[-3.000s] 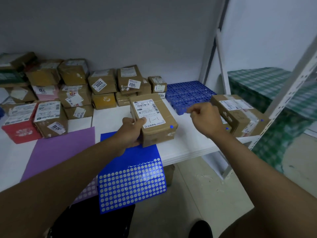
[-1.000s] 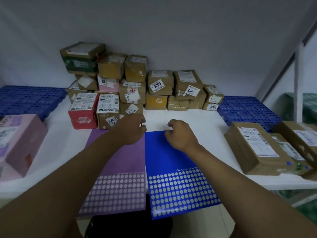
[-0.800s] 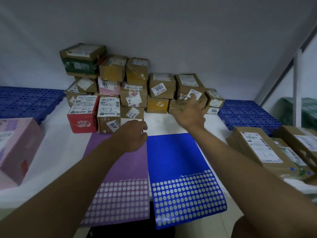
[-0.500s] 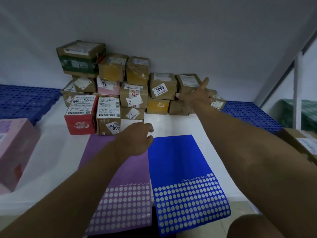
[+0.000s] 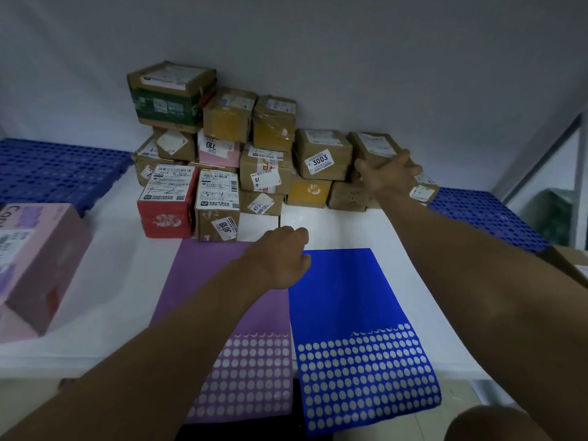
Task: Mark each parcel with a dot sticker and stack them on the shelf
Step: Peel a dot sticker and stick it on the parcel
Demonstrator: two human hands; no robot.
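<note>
Parcel point(image 5: 375, 148) at the pile's right end, right hand point(image 5: 388, 179) grasping it.
Left hand point(image 5: 280, 259) hung loosely curled, holding nothing, above the sticker sheets point(image 5: 340, 288).

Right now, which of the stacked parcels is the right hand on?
The right hand grips the brown parcel at the right end of the pile, directly right of the parcel labelled 3003. No other parcel is being touched.

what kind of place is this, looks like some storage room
Probably a parcel sorting or pickup room. Taped cardboard parcels with shipping labels and numbered tags are stacked against the wall on a white shelf, blue and purple dot sticker sheets lie at its front, and blue plastic pallets sit at either side.
</note>
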